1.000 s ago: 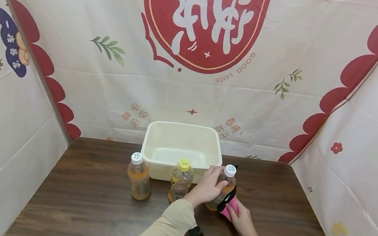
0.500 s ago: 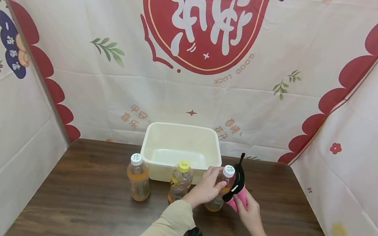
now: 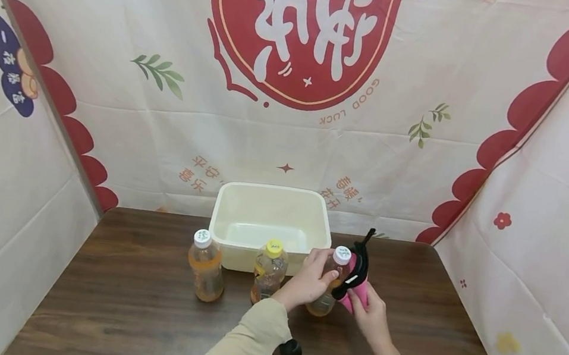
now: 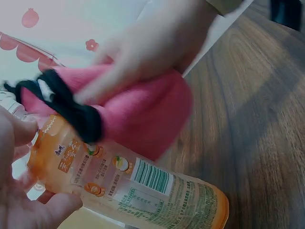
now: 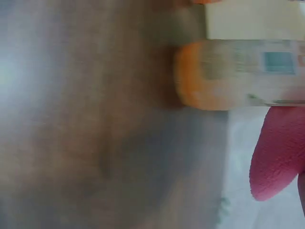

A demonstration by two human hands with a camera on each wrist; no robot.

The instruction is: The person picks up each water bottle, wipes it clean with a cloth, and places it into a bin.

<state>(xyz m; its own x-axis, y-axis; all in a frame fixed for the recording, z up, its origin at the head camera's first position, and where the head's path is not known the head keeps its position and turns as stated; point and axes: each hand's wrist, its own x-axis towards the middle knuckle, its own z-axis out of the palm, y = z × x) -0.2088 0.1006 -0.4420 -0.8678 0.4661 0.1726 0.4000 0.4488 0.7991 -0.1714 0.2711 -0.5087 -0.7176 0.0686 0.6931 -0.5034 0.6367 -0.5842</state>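
My left hand (image 3: pixel 308 281) grips an upright clear plastic bottle (image 4: pixel 114 176) near its neck. The bottle has a white cap (image 3: pixel 342 255), an orange band and a printed label with a barcode. My right hand (image 3: pixel 373 318) holds a pink plush cloth (image 4: pixel 147 109) with a black edge band (image 4: pixel 76 112) against the bottle's right side. In the right wrist view the pink cloth (image 5: pixel 276 157) lies along the bottle (image 5: pixel 209 76), blurred. The cloth's full shape is hidden by the folds and the hand.
A yellow-capped bottle (image 3: pixel 270 274) stands left of my left hand, and a white-capped bottle (image 3: pixel 206 275) farther left. Behind them sits a cream rectangular tub (image 3: pixel 267 262) on the dark wood table (image 3: pixel 128 301). Printed cloth walls (image 3: pixel 289 142) surround the back and sides.
My right hand and the pink cloth have moved slightly right and up along the bottle, and the black band now rises higher beside the cap. My left hand keeps its grip.
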